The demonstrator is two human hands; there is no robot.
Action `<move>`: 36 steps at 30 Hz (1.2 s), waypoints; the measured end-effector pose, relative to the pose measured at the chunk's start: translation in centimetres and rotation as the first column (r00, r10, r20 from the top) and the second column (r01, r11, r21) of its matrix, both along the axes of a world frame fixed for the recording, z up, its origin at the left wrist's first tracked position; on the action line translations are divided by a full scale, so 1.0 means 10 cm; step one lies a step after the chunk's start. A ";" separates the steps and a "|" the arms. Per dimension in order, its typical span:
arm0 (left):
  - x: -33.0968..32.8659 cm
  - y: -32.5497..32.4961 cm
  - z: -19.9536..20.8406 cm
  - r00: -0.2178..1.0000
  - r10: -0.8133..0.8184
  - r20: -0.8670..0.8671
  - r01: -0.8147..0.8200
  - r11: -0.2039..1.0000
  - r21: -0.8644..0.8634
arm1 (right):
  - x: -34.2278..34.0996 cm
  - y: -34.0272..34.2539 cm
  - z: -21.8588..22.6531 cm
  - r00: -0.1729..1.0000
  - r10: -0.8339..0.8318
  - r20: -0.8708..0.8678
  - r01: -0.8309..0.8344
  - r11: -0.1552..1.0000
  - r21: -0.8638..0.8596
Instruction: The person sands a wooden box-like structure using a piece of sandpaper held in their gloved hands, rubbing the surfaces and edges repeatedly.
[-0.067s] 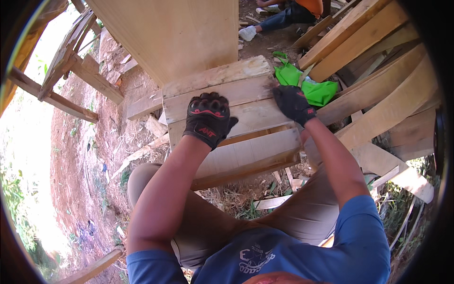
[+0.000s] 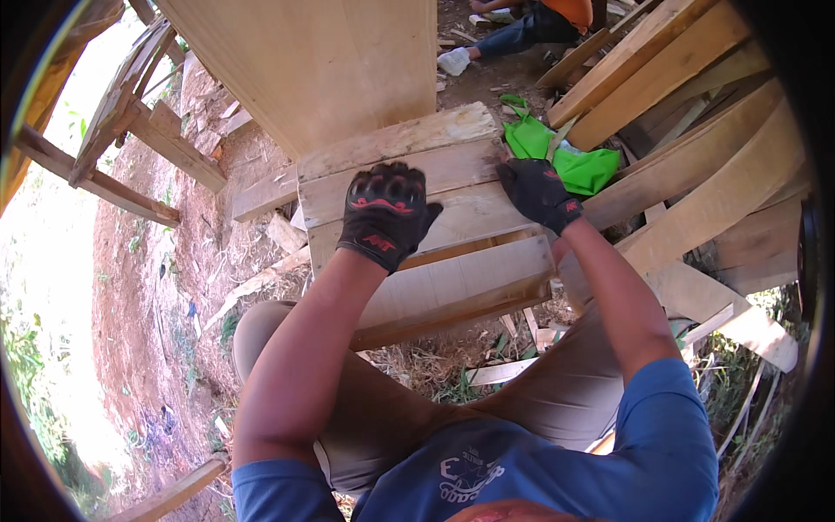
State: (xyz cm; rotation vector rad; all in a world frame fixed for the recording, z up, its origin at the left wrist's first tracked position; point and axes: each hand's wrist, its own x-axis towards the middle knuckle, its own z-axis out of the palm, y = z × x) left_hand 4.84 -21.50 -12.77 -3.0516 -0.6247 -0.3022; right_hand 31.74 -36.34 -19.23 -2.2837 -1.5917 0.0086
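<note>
Before me is a box-like wooden piece (image 2: 461, 274) of pale planks, with a gap between two of its slats. A broad smooth wooden panel (image 2: 348, 70) rises from its far side. My left hand (image 2: 384, 213), in a black glove with red trim, lies knuckles up on the upper planks, fingers curled under and thumb sticking out to the right. What is beneath those fingers is hidden. At the right end of the planks, my right hand (image 2: 539, 193), gloved alike, is closed over the edge; its fingertips are partly out of sight.
A bright green bag (image 2: 587, 171) lies just beyond my right hand. Long boards (image 2: 687, 183) are stacked along the right. At the left stands a rough timber frame (image 2: 130, 130) on reddish soil. Farther back sits another person (image 2: 531, 35). Wood scraps litter the ground.
My left thumb stands out a little farther from the fingers, and that hand has turned slightly. My right hand stays at the plank edge.
</note>
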 end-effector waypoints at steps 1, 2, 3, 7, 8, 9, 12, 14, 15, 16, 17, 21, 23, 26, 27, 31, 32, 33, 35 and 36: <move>0.03 0.01 0.02 0.999 0.007 0.051 -0.006 1.000 -0.019 | 0.02 -0.01 0.00 1.000 0.026 -0.013 -0.026 0.999 -0.022; 0.14 0.00 0.10 0.994 -0.003 0.111 0.007 0.999 -0.043 | 0.15 -0.09 -0.12 0.998 0.007 0.055 -0.005 1.000 -0.031; 0.25 -0.04 0.18 0.984 -0.022 0.175 0.032 0.998 -0.059 | 0.37 -0.21 -0.32 0.992 -0.023 0.128 0.027 0.999 -0.031; 0.15 0.08 0.08 0.991 0.063 0.120 -0.047 0.990 -0.130 | 0.00 -0.16 -0.09 0.999 0.000 0.046 -0.002 0.999 0.050; 0.15 0.10 0.06 0.994 0.068 0.086 -0.056 0.989 -0.134 | 0.04 -0.17 -0.06 0.999 -0.009 0.037 0.012 0.998 -0.067; 0.15 0.15 0.04 0.996 0.074 0.052 -0.066 0.988 -0.138 | 0.14 -0.17 -0.17 0.998 0.003 0.064 -0.002 1.000 -0.016; 0.22 0.15 0.06 0.995 0.097 -0.003 -0.097 0.984 -0.150 | 0.29 -0.22 -0.25 0.994 0.011 0.107 -0.023 0.994 0.109; 0.09 0.21 0.00 0.988 0.149 -0.040 -0.153 0.979 -0.138 | -0.12 -0.14 0.03 0.996 0.077 0.036 -0.080 0.992 0.092; 0.09 0.24 0.00 0.988 0.146 -0.042 -0.150 0.981 -0.121 | -0.05 -0.12 -0.05 0.999 0.050 0.010 -0.051 0.997 0.065; 0.14 0.20 0.04 0.992 0.120 -0.030 -0.123 0.987 -0.100 | 0.12 -0.13 -0.10 1.000 0.000 -0.002 0.000 0.999 0.043; 0.19 0.16 0.06 0.994 0.104 -0.015 -0.105 0.987 -0.121 | 0.28 -0.14 -0.17 0.999 -0.049 -0.007 0.049 0.998 0.032; 0.07 0.27 0.00 0.993 0.117 0.021 -0.114 0.990 -0.088 | 0.01 -0.05 -0.06 0.992 0.125 -0.013 -0.124 0.991 0.056; 0.14 0.15 -0.03 0.997 0.080 0.014 -0.078 0.992 -0.102 | 0.36 -0.28 -0.42 0.898 0.169 0.406 -0.141 0.985 -0.097; 0.12 0.20 0.01 0.990 0.133 -0.042 -0.137 0.984 -0.114 | 0.42 -0.11 -0.39 0.892 0.185 0.413 -0.193 0.981 -0.023; 0.12 0.25 0.03 0.993 0.110 -0.037 -0.113 0.988 -0.101 | 0.43 -0.08 -0.35 0.901 0.176 0.397 -0.189 0.982 -0.007; 0.12 0.21 -0.05 0.998 0.049 -0.048 -0.055 0.990 -0.131 | 0.53 -0.19 -0.41 0.943 0.171 0.286 -0.180 0.984 0.007; 0.02 0.30 -0.10 0.995 0.074 -0.071 -0.082 0.988 -0.131 | 0.23 -0.09 -0.24 0.964 0.177 0.198 -0.193 0.979 0.065; -0.06 0.33 -0.13 0.992 0.088 -0.089 -0.100 0.985 -0.140 | 0.06 -0.04 -0.12 0.977 0.180 0.111 -0.192 0.975 0.111; 0.00 0.26 -0.10 0.995 0.053 -0.084 -0.064 0.988 -0.141 | 0.27 -0.17 -0.27 0.987 0.123 0.105 -0.130 0.990 0.059; 0.05 0.22 -0.07 0.991 0.051 -0.122 -0.072 0.982 -0.172 | 0.41 -0.23 -0.38 0.979 0.126 0.159 -0.140 0.987 0.080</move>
